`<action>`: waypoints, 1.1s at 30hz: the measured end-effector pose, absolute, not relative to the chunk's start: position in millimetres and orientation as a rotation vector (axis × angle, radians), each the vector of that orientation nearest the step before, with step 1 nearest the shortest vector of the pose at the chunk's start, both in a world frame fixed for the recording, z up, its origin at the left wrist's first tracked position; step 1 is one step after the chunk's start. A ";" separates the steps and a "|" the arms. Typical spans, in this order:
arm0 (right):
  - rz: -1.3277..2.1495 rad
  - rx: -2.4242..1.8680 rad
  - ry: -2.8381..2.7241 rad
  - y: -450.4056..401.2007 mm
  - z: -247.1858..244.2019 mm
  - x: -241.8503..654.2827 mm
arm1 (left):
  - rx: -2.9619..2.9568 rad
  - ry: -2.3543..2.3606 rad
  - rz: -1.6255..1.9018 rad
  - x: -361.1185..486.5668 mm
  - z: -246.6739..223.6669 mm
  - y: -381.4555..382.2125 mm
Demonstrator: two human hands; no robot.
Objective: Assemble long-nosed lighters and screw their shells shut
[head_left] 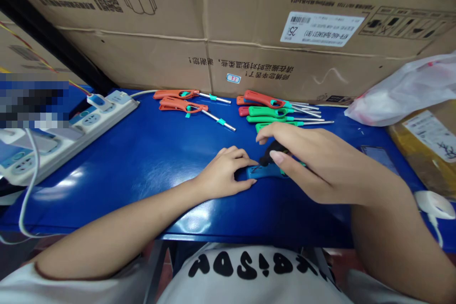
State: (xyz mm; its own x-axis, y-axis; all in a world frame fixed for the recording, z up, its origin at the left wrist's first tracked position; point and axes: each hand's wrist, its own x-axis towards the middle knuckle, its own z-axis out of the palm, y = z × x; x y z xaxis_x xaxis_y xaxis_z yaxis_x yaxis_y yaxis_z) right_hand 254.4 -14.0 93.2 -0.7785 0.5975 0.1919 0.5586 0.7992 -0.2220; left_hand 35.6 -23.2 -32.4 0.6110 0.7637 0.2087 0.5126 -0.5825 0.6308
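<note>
A blue long-necked lighter (264, 173) lies flat on the blue table in front of me. My left hand (225, 174) pinches its handle end between thumb and fingers. In my right hand (317, 159) is a small black-handled screwdriver (272, 152), its thin shaft tilted down to the lighter's handle. Whether the tip sits in a screw is too small to tell. My right hand covers the far end of the lighter. Just beyond that hand are green lighters (268, 112) and a red-orange lighter (262, 98), with their metal necks pointing right.
Two orange lighters (180, 104) lie further left, near a large cardboard box (160, 57) at the back. A power strip (107, 113) with plugs and cables runs along the left. At right are a plastic bag (402, 88), a taped parcel (420, 152), a phone (379, 157) and a white device (435, 204).
</note>
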 end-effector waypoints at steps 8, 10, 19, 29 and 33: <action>0.082 -0.893 -2.711 -15.2 91.4 250.9 | 2.306 1.005 0.625 36.2 -31.4 -22.9; 0.261 -0.776 -2.741 -16.3 92.5 251.9 | 2.300 1.003 0.645 36.0 -32.6 -22.8; 0.153 -0.772 -2.720 -17.9 89.3 249.9 | 2.314 1.004 0.624 36.0 -32.9 -22.4; 0.124 -0.845 -2.691 -13.3 87.3 251.4 | 2.301 1.007 0.646 35.6 -32.1 -23.0; 0.380 -0.708 -2.669 -11.9 83.4 253.8 | 2.302 1.010 0.648 35.1 -33.5 -23.1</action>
State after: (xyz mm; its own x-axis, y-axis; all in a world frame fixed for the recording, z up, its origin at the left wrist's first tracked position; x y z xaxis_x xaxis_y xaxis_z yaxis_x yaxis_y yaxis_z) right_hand 253.8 -11.9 83.4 -0.8126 0.5190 0.2653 0.4243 0.8388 -0.3413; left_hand 35.1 -23.1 -33.5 0.6035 0.7696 0.2088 0.5104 -0.5739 0.6404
